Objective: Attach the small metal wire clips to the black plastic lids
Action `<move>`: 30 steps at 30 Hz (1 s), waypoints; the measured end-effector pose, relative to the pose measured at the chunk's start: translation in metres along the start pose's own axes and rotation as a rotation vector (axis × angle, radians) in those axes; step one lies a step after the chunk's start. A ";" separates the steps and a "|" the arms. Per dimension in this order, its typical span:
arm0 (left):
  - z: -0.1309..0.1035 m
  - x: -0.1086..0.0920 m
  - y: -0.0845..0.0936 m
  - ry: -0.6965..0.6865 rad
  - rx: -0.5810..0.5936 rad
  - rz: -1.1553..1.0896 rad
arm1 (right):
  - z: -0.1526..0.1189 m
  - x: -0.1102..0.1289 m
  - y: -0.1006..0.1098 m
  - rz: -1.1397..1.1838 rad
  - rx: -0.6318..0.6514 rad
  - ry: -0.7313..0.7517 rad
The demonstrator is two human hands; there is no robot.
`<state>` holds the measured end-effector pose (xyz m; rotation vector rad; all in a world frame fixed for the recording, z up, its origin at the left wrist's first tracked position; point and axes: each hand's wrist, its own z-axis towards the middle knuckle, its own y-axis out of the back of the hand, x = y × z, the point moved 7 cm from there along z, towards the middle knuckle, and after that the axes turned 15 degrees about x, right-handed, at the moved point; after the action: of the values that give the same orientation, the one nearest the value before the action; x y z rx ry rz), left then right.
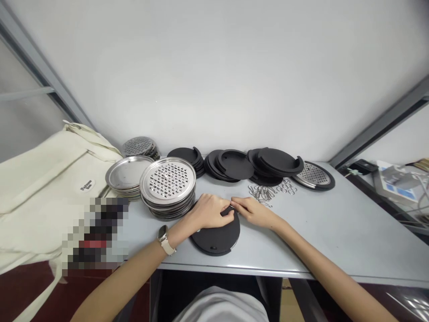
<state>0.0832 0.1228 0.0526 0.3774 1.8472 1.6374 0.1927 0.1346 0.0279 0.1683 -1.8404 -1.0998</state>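
Note:
A round black disc [216, 239] lies on the table near its front edge, with a thin metal rim showing at its right side. My left hand [212, 211] rests over the disc's upper part, thumb and fingers closed on its edge. At the disc's upper right edge, the fingertips of my right hand [252, 212] are pinched together, close to my left fingertips. Whatever small thing the right fingers hold is hidden. Just left of the disc rises a stack of round metal grater plates [169, 181].
Smooth metal discs [125, 172] and more graters [138, 146] stand at the left by a cream bag [50, 188]. Black discs [279, 162] are piled along the wall. Small metal hooks [263, 193] lie before them; a black-rimmed grater [315, 175] sits right.

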 end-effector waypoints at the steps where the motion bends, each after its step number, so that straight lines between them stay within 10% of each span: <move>1: 0.000 0.000 0.000 -0.003 -0.005 -0.001 | 0.000 0.001 0.001 0.012 0.009 0.004; 30: -0.001 -0.002 0.001 -0.041 -0.017 0.037 | -0.006 -0.006 0.004 0.043 0.009 -0.036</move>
<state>0.0836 0.1206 0.0542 0.4371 1.8047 1.6566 0.2023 0.1367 0.0280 0.1136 -1.8729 -1.0713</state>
